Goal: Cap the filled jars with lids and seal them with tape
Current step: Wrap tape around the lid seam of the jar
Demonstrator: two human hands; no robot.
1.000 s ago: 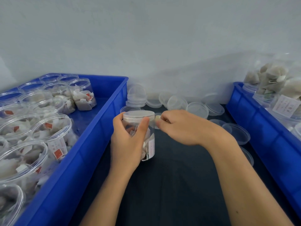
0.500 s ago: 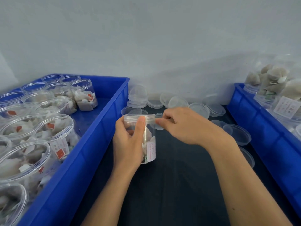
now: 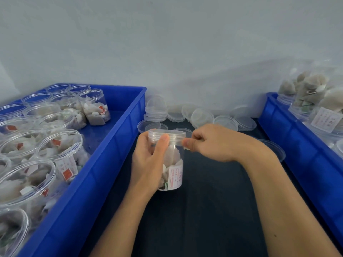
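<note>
While the left hand [image 3: 148, 164] is wrapping its fingers and thumb round a clear cylindrical plastic jar [image 3: 169, 160] packed with pale pouches, held above the dark tabletop [image 3: 204, 210], the right hand [image 3: 213, 143] is pinching a thin clear strip of tape [image 3: 182, 143] against the jar's ridged transparent screw lid [image 3: 167, 135]. Loose round clear lids [image 3: 202, 116] are lying behind, between the glossy blue plastic crate of open jars [image 3: 104, 164] and a second blue crate [image 3: 300, 141].
</note>
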